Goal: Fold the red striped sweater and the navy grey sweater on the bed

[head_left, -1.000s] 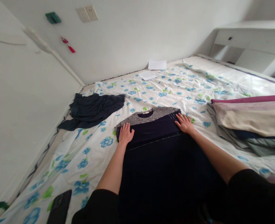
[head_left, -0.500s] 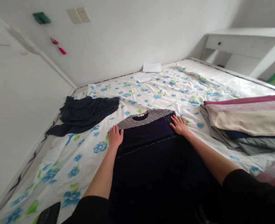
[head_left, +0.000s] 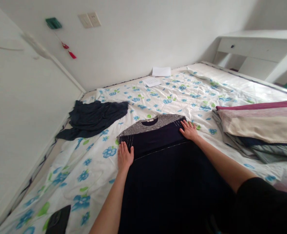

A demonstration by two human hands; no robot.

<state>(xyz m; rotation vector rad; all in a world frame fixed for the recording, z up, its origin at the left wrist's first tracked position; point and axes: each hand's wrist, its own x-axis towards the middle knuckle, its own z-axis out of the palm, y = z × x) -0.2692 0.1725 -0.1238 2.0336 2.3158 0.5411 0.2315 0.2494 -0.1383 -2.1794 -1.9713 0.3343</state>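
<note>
A dark navy shirt (head_left: 161, 136) with a heathered grey yoke and round neck lies face up on the floral bedsheet (head_left: 94, 165), its collar pointing away from me. My left hand (head_left: 125, 156) rests flat on its left edge, just below the grey shoulder, fingers extended. On the opposite edge, by the white stripes near the shoulder, my right hand (head_left: 189, 130) is laid flat with its fingers spread. Neither hand grips the cloth. The shirt's lower part merges with dark clothing close to me, so its hem cannot be made out.
A crumpled dark garment (head_left: 97, 116) lies at the left, near the wall. Folded clothes (head_left: 262, 126) are stacked on the right. Paper sheets (head_left: 161, 71) lie at the bed's far edge, and a black phone-like object (head_left: 58, 220) is at the lower left. A white desk (head_left: 253, 52) stands beyond.
My left hand has slid down the shirt's left edge toward me, uncovering the white stripes there. My right hand stays in place on the shirt. The view has shifted slightly.
</note>
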